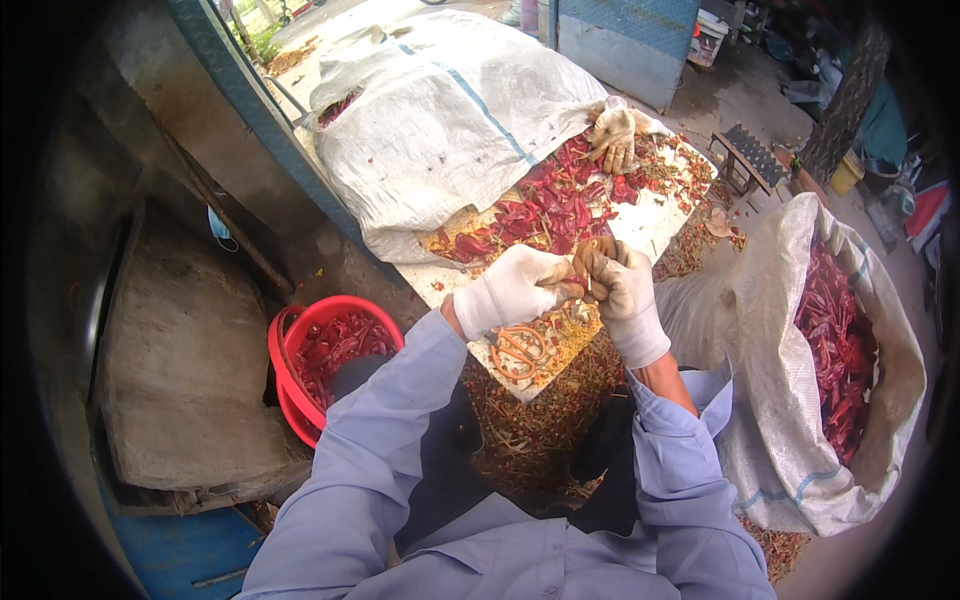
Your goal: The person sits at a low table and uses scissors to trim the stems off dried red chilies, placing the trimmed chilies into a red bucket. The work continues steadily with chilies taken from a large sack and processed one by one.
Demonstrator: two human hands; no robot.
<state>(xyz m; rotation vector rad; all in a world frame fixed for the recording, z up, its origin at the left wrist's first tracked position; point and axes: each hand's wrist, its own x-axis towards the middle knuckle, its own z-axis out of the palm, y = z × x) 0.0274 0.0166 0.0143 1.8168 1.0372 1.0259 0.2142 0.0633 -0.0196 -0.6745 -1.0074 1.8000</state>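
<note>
My left hand (514,291) and my right hand (621,300), both in soiled white work gloves, meet over the near end of a pale board (664,217). Their fingertips pinch a small dried red chili pepper (576,280), mostly hidden by the gloves. A pale stem shows at the right fingers. Below my left wrist lies a pair of scissors (519,354) with orange handles, among yellow seeds. Just beyond my hands spreads a heap of dried red chilies (551,214). On its far right side rests a spare stained glove (616,139).
A white woven sack (450,112) covers the board's far part. To the left stands a red bucket (280,367) holding chilies. An upright woven sack (757,375) of chilies stands open at right. Stems and debris (532,427) litter the floor between my legs. A low stool (746,157) sits further back.
</note>
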